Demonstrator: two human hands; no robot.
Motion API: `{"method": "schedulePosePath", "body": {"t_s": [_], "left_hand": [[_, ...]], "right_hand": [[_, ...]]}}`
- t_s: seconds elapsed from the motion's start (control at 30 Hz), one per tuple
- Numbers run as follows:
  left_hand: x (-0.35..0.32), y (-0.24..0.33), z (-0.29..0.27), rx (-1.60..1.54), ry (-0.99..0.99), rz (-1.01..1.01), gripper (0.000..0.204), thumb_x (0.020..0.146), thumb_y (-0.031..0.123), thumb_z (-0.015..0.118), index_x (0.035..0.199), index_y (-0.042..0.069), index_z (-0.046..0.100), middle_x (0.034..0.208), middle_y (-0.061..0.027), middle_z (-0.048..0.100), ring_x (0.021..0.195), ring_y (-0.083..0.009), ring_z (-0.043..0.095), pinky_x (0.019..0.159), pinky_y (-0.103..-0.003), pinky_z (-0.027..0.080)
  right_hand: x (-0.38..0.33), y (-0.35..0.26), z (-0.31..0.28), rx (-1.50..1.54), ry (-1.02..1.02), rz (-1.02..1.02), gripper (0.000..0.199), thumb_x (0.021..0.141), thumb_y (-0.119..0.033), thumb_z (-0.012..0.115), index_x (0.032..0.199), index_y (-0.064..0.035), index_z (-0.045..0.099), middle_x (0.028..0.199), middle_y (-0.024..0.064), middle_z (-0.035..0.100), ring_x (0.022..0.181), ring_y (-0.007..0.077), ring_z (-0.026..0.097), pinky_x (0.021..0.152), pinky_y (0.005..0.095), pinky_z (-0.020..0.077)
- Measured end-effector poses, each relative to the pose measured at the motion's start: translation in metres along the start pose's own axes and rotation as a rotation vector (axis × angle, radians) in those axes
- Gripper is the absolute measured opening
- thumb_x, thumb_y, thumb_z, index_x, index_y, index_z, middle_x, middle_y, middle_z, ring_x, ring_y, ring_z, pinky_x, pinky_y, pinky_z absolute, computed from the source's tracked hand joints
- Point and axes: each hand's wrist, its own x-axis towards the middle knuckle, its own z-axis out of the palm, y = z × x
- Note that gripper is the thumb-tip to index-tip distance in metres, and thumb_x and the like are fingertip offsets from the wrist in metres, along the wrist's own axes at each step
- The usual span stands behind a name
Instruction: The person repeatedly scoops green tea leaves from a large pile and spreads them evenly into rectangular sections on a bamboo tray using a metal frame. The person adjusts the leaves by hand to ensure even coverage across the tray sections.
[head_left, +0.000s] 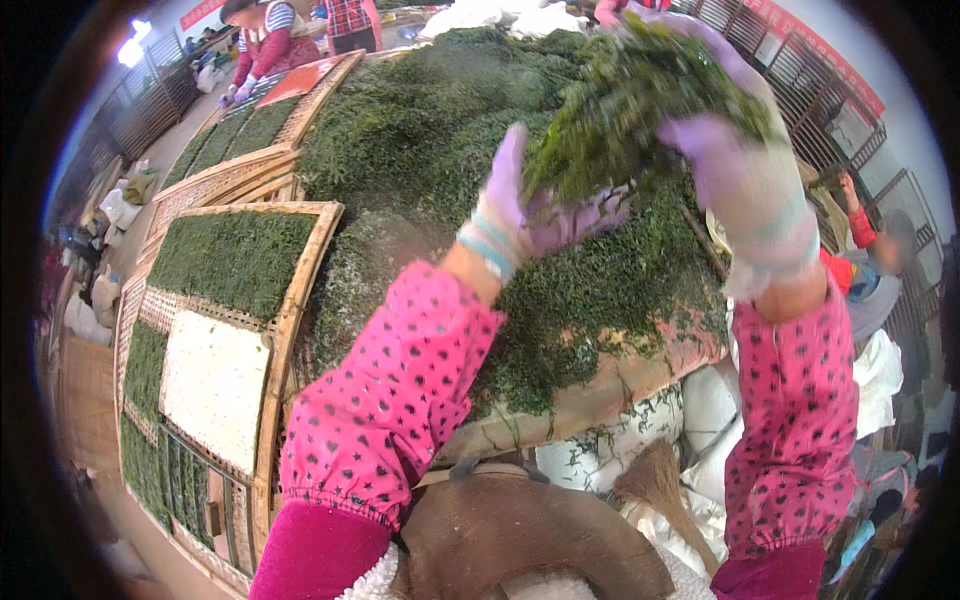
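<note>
A large heap of green tea leaves (pixel 420 130) covers the big table in front of me. Both my hands wear pale purple knit gloves and pink dotted sleeve covers. My left hand (pixel 530 215) and my right hand (pixel 735 160) are raised above the heap, together holding a thick bunch of green leaves (pixel 625 105) between them. The left hand supports the bunch from below left. From the right and above, the right hand wraps over it. Some leaves hang loose from the bunch.
Woven bamboo trays (pixel 285 320) with spread leaves stand stacked at the left. One tray has a white cloth (pixel 215 385). White sacks (pixel 710 410) and a broom (pixel 655 480) lie below the table edge. Other people work at the far end (pixel 265 40) and at the right (pixel 880 260).
</note>
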Motion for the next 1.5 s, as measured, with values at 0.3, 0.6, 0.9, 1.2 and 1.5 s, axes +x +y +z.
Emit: {"method": "schedulePosePath", "body": {"t_s": [0.3, 0.6, 0.9, 1.2, 1.5], "left_hand": [[0.054, 0.018, -0.003, 0.035, -0.479, -0.216, 0.028, 0.105, 0.031, 0.051, 0.104, 0.004, 0.061, 0.109, -0.0147, 0.065, 0.099, -0.0286, 0.062, 0.094, -0.039, 0.048], [0.015, 0.004, 0.011, 1.171, 0.008, -0.101, 0.053, 0.107, 0.041, 0.047, 0.135, -0.002, 0.059, 0.135, -0.0123, 0.064, 0.125, -0.0186, 0.058, 0.111, -0.034, 0.04], [0.014, 0.047, 0.092, 1.014, -0.018, 0.151, 0.037, 0.107, 0.031, 0.046, 0.122, 0.0, 0.058, 0.126, -0.0207, 0.068, 0.123, -0.0252, 0.062, 0.106, -0.035, 0.046], [0.0, 0.081, 0.164, 0.619, 0.13, 0.171, 0.027, 0.103, 0.025, 0.054, 0.105, 0.0, 0.063, 0.1, -0.0162, 0.071, 0.099, -0.0233, 0.069, 0.087, -0.041, 0.058], [-0.031, 0.11, 0.18, 0.601, 0.157, 0.302, 0.028, 0.104, 0.027, 0.05, 0.11, 0.001, 0.058, 0.096, -0.016, 0.07, 0.082, -0.0228, 0.067, 0.065, -0.035, 0.051]], "right_hand": [[-0.168, 0.063, 0.011, -0.822, -0.645, 0.123, 0.052, 0.069, -0.003, 0.074, 0.119, -0.0134, 0.063, 0.131, 0.0128, 0.057, 0.126, 0.0381, 0.051, 0.107, 0.0513, 0.0419], [-0.149, 0.095, 0.015, -0.809, -0.331, -0.173, 0.037, 0.086, -0.016, 0.064, 0.122, -0.0084, 0.061, 0.125, 0.0123, 0.06, 0.12, 0.0346, 0.054, 0.104, 0.0444, 0.0427], [-0.183, 0.126, 0.116, -0.838, -0.628, 0.118, 0.046, 0.095, -0.036, 0.056, 0.128, -0.0049, 0.061, 0.119, 0.018, 0.065, 0.119, 0.0411, 0.057, 0.113, 0.0475, 0.0393], [-0.28, 0.15, 0.136, -0.7, -0.384, 0.039, 0.038, 0.089, -0.021, 0.063, 0.124, -0.0067, 0.063, 0.117, 0.0168, 0.064, 0.119, 0.039, 0.055, 0.106, 0.0505, 0.0422], [-0.32, 0.197, 0.137, -0.454, -0.528, 0.283, 0.034, 0.092, -0.033, 0.06, 0.11, -0.0072, 0.07, 0.113, 0.0184, 0.068, 0.11, 0.0376, 0.062, 0.099, 0.0468, 0.0478]]}}
